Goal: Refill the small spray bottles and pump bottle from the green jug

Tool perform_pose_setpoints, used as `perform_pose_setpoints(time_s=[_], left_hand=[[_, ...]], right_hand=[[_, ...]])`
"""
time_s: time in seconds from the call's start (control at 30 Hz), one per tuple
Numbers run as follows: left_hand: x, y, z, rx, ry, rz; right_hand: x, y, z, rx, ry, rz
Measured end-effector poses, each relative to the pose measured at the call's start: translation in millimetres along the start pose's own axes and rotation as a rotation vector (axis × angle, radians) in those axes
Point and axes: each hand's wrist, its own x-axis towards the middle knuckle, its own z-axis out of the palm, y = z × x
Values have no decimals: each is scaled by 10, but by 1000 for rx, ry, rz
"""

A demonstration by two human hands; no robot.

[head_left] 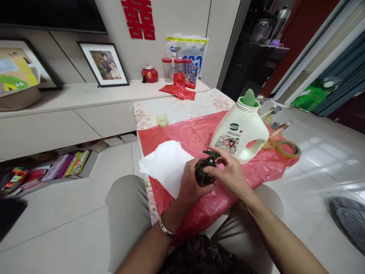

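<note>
Being held just below the centre of the frame: one small, rounded, dark green translucent pump bottle (202, 176), topped by a black plastic pump head (210, 154). Its body is wrapped by the left hand (190, 182), which is closed around the side and base. Its neck is gripped by the right hand (228, 170), the thumb laid against the front and the forefinger raised beside the pump head. A silver-coloured metal wristband (165, 226) is worn on the left wrist.

Left of centre: one white folded cloth (168, 163), laid on a glossy red plastic sheet (188, 131). Right of centre: one large cream plastic jug (248, 127), fitted with a green spout (249, 97) and stood upright just beyond the right hand. Farther right: one ring-shaped roll of yellowish tape (296, 152).

Above the cloth: one small pale yellow bowl (162, 120), set on a white floral tablecloth (182, 111). Upper centre: one round red lidded pot (150, 75). Upper left: one black-framed photograph (104, 64), leaned against the wall.
</note>
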Motion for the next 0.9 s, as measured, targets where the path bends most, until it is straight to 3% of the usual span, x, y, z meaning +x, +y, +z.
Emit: perform_pose_setpoints(time_s=[0.17,0.33,0.53,0.6,0.67,0.77,0.9], left_hand=[[15,46,-9,9,-1,-1],[36,111,-45,35,-10,16],[44,111,-39,53,15,21],[43,110,-38,45,11,8],[40,111,-37,37,10,-5],[33,114,-33,40,24,17],[36,127,-37,46,21,54]], right_hand=[[9,-41,2,159,39,123],[28,-34,-92,297,-202,87],[1,-35,-26,-36,14,51],[-2,-41,-29,57,6,78],[-2,-47,-52,176,-86,97],[-3,-42,-68,171,-178,60],[-3,-21,-28,-1,-14,28]])
